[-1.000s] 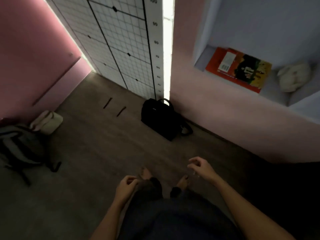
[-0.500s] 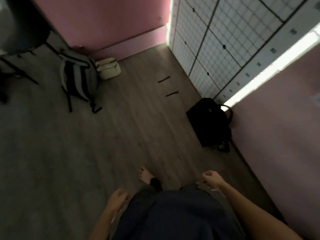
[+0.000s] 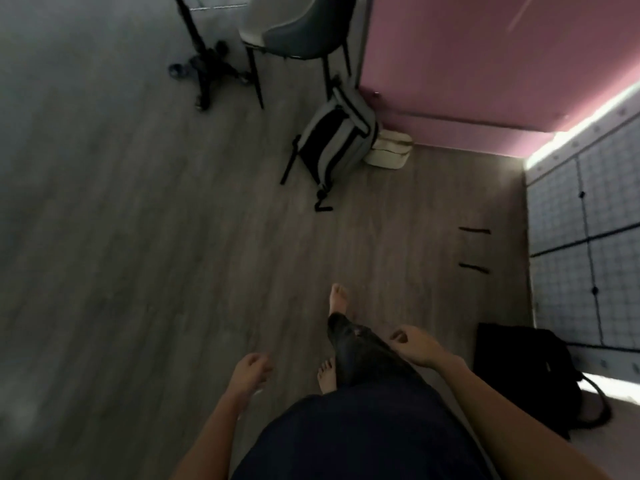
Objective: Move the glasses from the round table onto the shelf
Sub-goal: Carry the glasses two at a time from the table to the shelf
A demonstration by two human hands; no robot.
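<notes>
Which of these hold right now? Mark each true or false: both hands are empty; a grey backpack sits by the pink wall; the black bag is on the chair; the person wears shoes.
1. Both hands, left hand and right hand, are empty: true.
2. A grey backpack sits by the pink wall: true.
3. The black bag is on the chair: false, it lies on the floor.
4. The person wears shoes: false, the feet are bare.
</notes>
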